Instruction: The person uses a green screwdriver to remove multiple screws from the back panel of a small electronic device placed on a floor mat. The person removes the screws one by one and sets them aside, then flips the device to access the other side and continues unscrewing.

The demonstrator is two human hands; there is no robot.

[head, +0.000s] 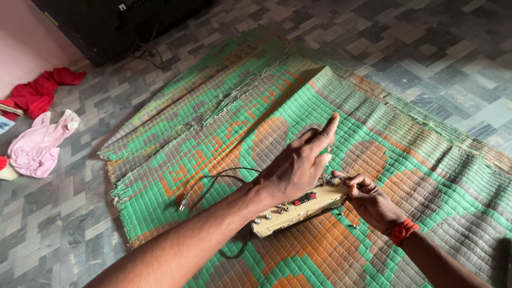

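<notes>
A long cream-coloured electronic panel [290,212] with small knobs and red and yellow sockets lies on a woven green, orange and grey mat [224,138]. My left hand [298,162] hovers over its middle, index finger stretched out, holding nothing that I can see. My right hand [368,198] grips the panel's right end, fingers curled around it; an orange band sits on that wrist. A thin black cable [213,184] runs from the panel and ends in a plug on the mat.
Patterned grey floor tiles surround the mat. A pink cloth [37,146] and a red cloth [40,90] lie at the left. A dark cabinet [117,24] with wires stands at the top. One mat corner is folded over.
</notes>
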